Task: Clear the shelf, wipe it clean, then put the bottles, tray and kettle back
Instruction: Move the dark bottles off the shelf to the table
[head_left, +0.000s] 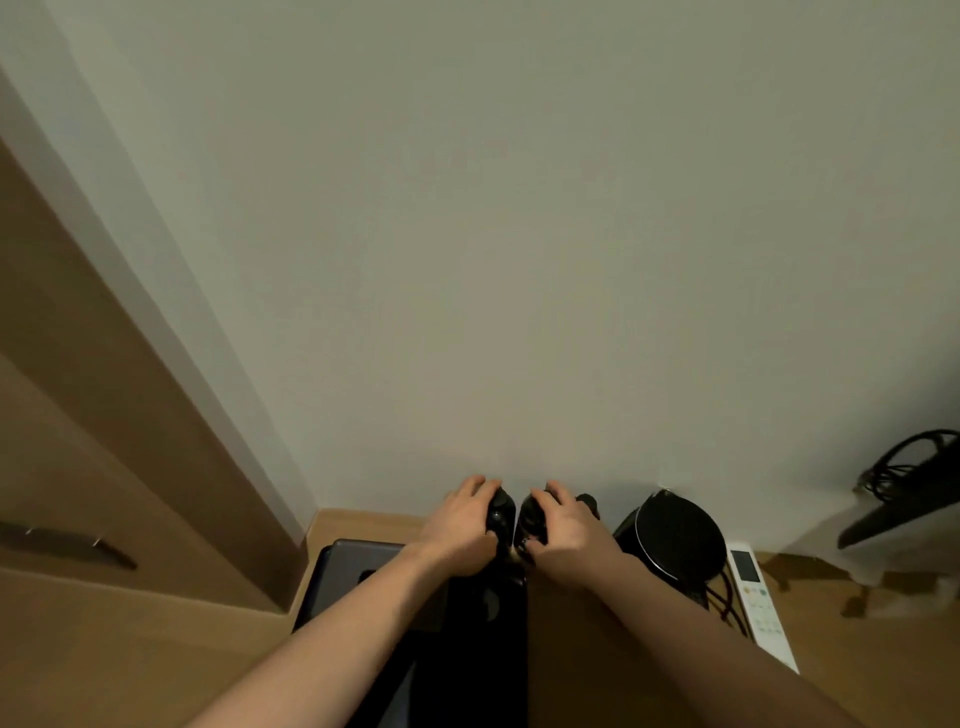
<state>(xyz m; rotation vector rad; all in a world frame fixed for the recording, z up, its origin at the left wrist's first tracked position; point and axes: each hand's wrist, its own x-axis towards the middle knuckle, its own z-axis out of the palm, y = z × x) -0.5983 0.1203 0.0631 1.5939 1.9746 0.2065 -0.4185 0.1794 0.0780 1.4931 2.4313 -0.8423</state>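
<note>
Both arms reach forward over a wooden shelf (363, 522) set against a plain pale wall (519, 234). The left hand (460, 530) curls its fingers round a dark bottle (500, 512); the right hand (563, 527) curls round a second dark bottle (529, 514). The two bottles stand upright, just beside each other, close to the wall. Both look glossy and rounded at the top; what is in them cannot be told. A small dark object (587, 503) shows past the right fingers, too blurred to identify.

A tray (343, 571) sits on the shelf, left of centre, under the left forearm: grey, matte, rectangular with rounded corners and a low rim. Something dark lies in it, mostly hidden by the arm. A tall black shape (483, 623) fills the gap between the forearms; unclear what it is.

The kettle (675, 535) stands right of the hands, near the wall: black, round, with a thin shiny ring at the lid edge. A black cord (722, 605) trails from its base. A white remote (758, 603) lies flat just right of the kettle, long and slim, with a small screen and pale buttons.

Far right, a dark panel (904, 499) with looped black cables (904, 462). Left, a brown wooden door (78, 415) with a dark bar handle (67, 543).
</note>
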